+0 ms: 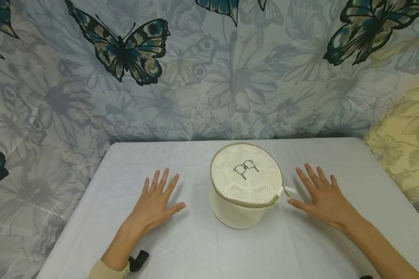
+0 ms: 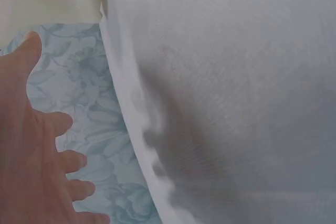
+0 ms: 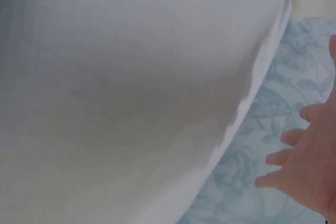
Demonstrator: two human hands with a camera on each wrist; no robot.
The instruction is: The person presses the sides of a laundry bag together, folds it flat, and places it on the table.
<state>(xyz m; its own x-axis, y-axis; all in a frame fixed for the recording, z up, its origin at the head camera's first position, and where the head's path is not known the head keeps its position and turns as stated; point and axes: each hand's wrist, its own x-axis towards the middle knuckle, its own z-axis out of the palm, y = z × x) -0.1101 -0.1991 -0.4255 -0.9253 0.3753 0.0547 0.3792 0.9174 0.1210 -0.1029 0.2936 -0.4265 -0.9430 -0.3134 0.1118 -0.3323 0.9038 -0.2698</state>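
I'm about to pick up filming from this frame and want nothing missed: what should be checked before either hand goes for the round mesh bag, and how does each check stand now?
1. Left hand free: ok, flat on the table, fingers spread, holding nothing.
2. Right hand free: ok, flat and open, thumb near the zipper pull; contact cannot be told.
3. Mesh bag standing upright between the hands: ok.
4. Zipper shut all round: cannot tell, only the front run shows, and it looks closed.
5. Bag contents: cannot tell, the mesh hides them.
6. Path to the bag clear: ok, nothing lies between either hand and it.
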